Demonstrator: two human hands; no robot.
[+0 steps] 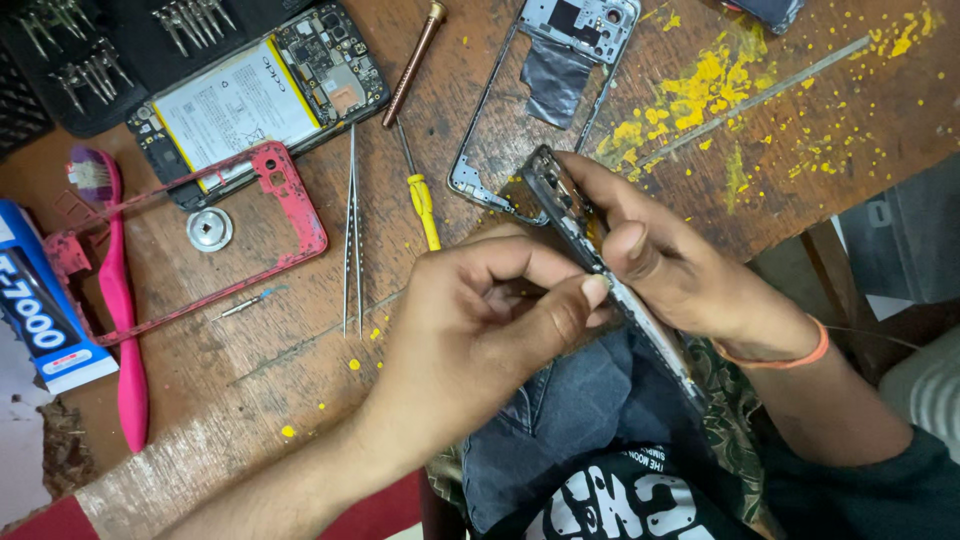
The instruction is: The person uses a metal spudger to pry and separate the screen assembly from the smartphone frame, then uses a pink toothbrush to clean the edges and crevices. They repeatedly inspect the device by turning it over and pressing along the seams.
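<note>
Dark slim phone body point(600, 270) held edge-on, clamped by right hand point(680, 270) and pinched by left hand point(490, 320); steel tweezers point(352, 230) lying left of phone body, on wooden table point(300, 350).

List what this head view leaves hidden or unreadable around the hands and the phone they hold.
- Phone: seen edge-on, so its faces are hidden; the right hand covers its middle.
- Left hand: whatever its fingertips pinch is hidden behind thumb and fingers.
- Phone's lower end: lost against the dark clothing.
- Screwdriver bits: too small to tell tip shapes, cut by the top edge.
- Glue box: cut off by the left edge.
</note>
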